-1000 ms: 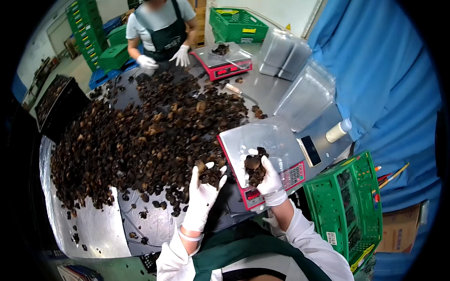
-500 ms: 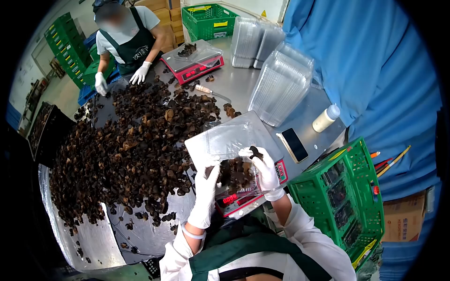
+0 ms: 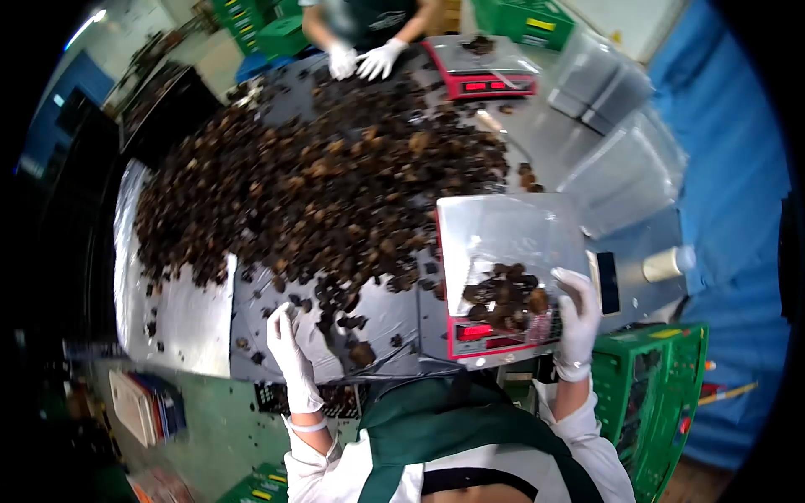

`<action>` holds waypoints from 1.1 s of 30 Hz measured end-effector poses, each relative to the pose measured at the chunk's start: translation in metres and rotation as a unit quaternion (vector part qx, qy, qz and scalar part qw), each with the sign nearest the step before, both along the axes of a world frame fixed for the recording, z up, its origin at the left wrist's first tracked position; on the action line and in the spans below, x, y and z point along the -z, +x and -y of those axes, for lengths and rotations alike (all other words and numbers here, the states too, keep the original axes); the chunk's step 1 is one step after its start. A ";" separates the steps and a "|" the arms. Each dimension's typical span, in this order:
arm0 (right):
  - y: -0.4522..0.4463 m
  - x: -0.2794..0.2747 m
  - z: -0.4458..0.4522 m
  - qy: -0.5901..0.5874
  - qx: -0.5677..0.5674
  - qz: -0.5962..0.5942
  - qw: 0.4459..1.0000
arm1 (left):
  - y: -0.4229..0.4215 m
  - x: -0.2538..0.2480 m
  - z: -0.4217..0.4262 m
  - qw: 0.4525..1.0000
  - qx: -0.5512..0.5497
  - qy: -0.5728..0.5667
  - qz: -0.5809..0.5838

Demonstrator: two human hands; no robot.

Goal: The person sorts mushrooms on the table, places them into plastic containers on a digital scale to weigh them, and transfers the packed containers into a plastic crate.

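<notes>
A clear plastic box (image 3: 549,323) holding dark brown wood ear mushrooms (image 3: 506,295) rests on the near red scale (image 3: 451,331), its transparent lid (image 3: 516,230) lying back over the metal pan. Beside the box's right edge is my right hand (image 3: 579,323), white-gloved, with thumb and fingers apart and nothing visible between them. My left hand (image 3: 292,356), also gloved, hovers at the near edge of a large mushroom pile (image 3: 327,184). Its fingers are loosely bent, slightly blurred, and appear empty.
Across the table, a co-worker's gloved hands (image 3: 369,60) are at the pile's far side. A second red scale (image 3: 482,71), a knife (image 3: 490,121), stacked clear boxes (image 3: 625,172), a phone (image 3: 607,281) and a white bottle (image 3: 668,264) lie rightward. A green crate (image 3: 650,394) stands low right.
My left hand has left the box and moved left to the pile's edge. My right hand no longer shows the mushroom piece it held. The view has turned left.
</notes>
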State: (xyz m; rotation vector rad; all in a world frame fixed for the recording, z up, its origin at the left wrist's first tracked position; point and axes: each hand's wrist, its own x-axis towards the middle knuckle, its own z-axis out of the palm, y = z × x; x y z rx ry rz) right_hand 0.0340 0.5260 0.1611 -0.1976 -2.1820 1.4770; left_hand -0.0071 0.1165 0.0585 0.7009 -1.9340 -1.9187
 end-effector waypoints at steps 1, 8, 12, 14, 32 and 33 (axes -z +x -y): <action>0.002 -0.002 0.007 0.016 -0.026 0.005 1.000 | 0.012 0.011 0.022 0.999 -0.015 -0.037 0.010; -0.027 0.017 0.127 0.146 -0.337 -0.004 0.930 | 0.052 0.042 0.041 0.960 0.134 -0.224 0.103; -0.032 0.106 0.200 0.214 -0.449 0.165 0.852 | 0.043 0.072 0.020 0.897 0.317 -0.308 0.003; -0.026 0.135 0.226 0.330 -0.444 0.065 0.830 | 0.036 0.054 0.011 0.850 0.379 -0.366 -0.016; -0.086 0.152 0.311 0.412 -0.252 0.132 0.866 | 0.070 0.029 0.186 0.758 0.591 -0.245 0.124; -0.087 0.154 0.317 0.428 -0.259 0.139 0.855 | 0.068 0.031 0.187 0.809 0.531 -0.212 0.135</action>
